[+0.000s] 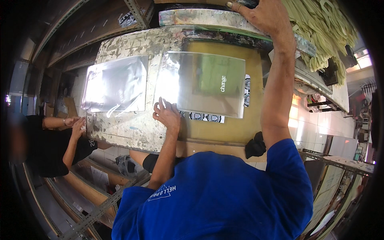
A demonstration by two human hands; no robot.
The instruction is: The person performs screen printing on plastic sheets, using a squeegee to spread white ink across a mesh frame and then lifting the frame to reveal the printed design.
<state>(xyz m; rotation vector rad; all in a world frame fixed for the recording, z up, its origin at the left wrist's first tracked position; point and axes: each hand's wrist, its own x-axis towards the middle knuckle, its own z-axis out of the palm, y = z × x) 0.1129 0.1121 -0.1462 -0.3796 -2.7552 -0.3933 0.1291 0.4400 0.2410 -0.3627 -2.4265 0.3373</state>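
A clear plastic sheet or bag (pixel 212 86) with a small white printed word lies over a screen frame with a yellowish mesh (pixel 240 130). My left hand (pixel 168 116) rests at its near left corner, fingers apart and touching or almost touching the plastic. At the far right my right hand (pixel 268 18) is stretched out, with its fingers curled at a dark object (pixel 247 3). That object is cut off by the picture's edge, so its kind cannot be told. A second clear plastic bag (pixel 116 84) lies flat on the paint-stained table (pixel 136 130) to the left.
Strips with black-and-white round patterns (pixel 206 117) show beside the plastic. A co-worker (pixel 48 148) stands at the left, both hands near the table corner. Pale yellow-green cloth strips (pixel 324 32) hang at the far right. A black cloth bundle (pixel 255 146) sits at the frame's near right corner.
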